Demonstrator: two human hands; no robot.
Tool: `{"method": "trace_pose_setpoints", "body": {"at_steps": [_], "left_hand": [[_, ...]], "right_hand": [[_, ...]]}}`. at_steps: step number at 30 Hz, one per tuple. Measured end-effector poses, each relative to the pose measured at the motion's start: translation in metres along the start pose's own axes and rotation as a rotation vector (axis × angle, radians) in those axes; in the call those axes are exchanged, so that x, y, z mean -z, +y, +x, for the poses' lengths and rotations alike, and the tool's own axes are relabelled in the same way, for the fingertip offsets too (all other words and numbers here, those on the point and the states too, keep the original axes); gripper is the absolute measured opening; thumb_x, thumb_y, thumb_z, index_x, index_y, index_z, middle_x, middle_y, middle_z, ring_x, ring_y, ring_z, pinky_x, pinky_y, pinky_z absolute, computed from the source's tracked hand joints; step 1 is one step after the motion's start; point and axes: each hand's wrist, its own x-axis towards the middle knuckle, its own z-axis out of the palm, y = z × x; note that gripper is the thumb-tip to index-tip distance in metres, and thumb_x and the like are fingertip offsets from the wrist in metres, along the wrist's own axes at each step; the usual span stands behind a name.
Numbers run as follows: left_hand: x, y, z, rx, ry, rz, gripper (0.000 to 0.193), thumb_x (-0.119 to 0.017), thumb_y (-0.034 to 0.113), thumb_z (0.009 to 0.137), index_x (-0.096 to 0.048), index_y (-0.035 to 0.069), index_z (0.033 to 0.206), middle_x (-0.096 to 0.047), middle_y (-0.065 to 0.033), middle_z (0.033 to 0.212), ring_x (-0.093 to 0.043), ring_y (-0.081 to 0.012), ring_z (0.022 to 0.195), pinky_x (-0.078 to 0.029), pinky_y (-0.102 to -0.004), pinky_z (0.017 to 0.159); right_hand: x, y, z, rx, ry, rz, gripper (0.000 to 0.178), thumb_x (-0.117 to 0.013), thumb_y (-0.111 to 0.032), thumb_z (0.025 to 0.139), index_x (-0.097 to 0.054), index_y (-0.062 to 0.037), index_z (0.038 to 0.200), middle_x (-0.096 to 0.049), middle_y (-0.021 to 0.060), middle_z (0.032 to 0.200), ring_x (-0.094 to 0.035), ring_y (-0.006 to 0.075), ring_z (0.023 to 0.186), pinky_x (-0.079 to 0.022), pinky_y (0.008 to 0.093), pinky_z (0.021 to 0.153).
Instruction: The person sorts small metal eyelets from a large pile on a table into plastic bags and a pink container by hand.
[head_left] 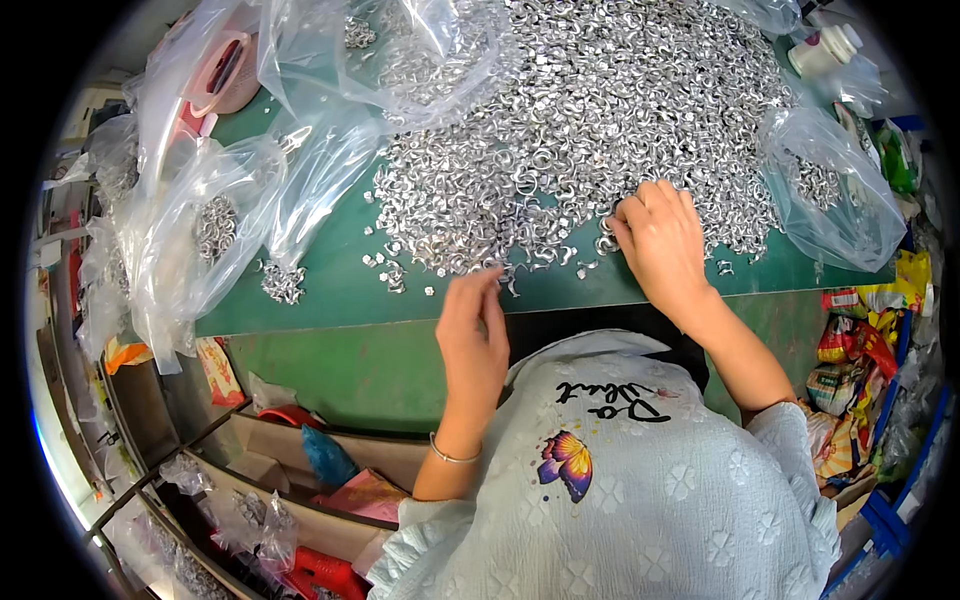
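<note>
A wide heap of small curved silver metal pieces [580, 120] covers much of the green tabletop [345, 270]. My left hand [472, 320] is at the table's front edge, just below the heap's near fringe. Its thumb and fingers come together near a few loose pieces, slightly blurred, and what they pinch is too small to make out. My right hand [662, 245] rests at the heap's near right edge with curled fingers among the pieces. Its fingertips are partly hidden, so anything between them cannot be told.
Clear plastic bags [215, 240] with metal pieces stand at left, near a pink basket [225, 75]. Another clear bag [835, 190] lies at right, below a white bottle [825, 50]. Cardboard compartments [255, 450] sit below left; colourful packets [850, 350] fill a rack at right.
</note>
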Motion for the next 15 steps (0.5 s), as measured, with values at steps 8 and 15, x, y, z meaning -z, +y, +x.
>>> {"method": "trace_pose_setpoints", "body": {"at_steps": [8, 15], "left_hand": [[-0.006, -0.006, -0.012, 0.011, -0.050, 0.118, 0.016, -0.063, -0.007, 0.079, -0.063, -0.001, 0.094, -0.057, -0.0083, 0.076, -0.055, -0.0128, 0.060, -0.045, -0.0237, 0.055], [-0.021, -0.003, 0.002, -0.088, -0.064, 0.098, 0.014, -0.062, -0.007, 0.081, -0.062, -0.001, 0.094, -0.058, -0.0095, 0.078, -0.055, -0.0146, 0.060, -0.045, -0.0238, 0.055]], "right_hand": [[0.006, -0.010, -0.008, 0.046, 0.046, 0.231, 0.013, -0.071, -0.009, 0.070, -0.061, -0.0055, 0.078, -0.048, 0.0067, 0.074, -0.049, 0.0242, 0.078, -0.035, 0.0349, 0.068], [-0.016, -0.024, -0.006, 0.099, -0.068, 0.294, 0.015, -0.072, -0.012, 0.070, -0.061, -0.0051, 0.078, -0.050, 0.0068, 0.075, -0.048, 0.0249, 0.077, -0.035, 0.0350, 0.068]]}}
